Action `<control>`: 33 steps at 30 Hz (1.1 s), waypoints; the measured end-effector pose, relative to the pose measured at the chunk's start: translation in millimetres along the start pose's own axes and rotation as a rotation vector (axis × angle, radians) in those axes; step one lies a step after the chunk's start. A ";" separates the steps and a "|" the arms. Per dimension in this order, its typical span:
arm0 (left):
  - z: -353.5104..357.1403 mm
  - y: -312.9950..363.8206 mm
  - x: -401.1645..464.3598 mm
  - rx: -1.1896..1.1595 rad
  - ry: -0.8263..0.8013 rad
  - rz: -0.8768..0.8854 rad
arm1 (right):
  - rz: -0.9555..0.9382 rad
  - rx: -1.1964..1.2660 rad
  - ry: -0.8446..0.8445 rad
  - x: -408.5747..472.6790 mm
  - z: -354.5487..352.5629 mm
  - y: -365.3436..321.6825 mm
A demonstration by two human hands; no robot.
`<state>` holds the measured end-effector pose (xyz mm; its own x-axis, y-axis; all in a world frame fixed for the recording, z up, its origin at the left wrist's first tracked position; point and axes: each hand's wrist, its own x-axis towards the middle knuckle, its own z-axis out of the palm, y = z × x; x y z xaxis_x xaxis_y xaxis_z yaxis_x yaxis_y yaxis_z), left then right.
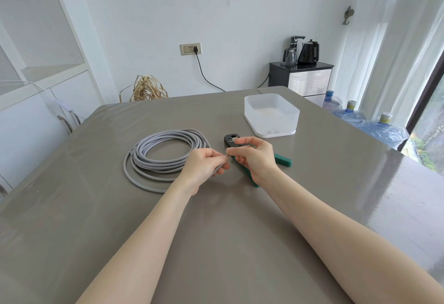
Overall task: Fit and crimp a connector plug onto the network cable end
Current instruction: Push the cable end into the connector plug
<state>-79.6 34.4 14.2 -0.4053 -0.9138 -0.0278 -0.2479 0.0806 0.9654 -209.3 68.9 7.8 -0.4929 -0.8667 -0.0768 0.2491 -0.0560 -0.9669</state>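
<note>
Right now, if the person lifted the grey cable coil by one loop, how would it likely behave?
The cable coil would probably sag and unwind: its loops lie loose, with no tie visible. It likely springs a little, as the outer loop sits wide. On the smooth table it may slide easily.

Both bare forearms reached fwd from the lower frame edge, converging at centre. The left hand (201, 166) was curled, palm turned inward, fingers (219, 156) pinched shut on the cable end (217, 170). The right hand (254, 157) met it fingertip to fingertip, thumb and index closed on something too small to identify, other fingers loosely bent. Wrists were raised slightly, approx level w/ each other.
</note>
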 end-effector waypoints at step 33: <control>0.2 0.0 -1.3 -0.111 -0.004 -0.035 | 0.044 0.049 -0.179 -2.6 -8.0 -5.9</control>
<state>-79.2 35.7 14.2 -0.4014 -0.9138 -0.0624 -0.1628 0.0041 0.9866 -216.2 75.4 11.7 -0.3253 -0.9430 -0.0701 0.3096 -0.0362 -0.9502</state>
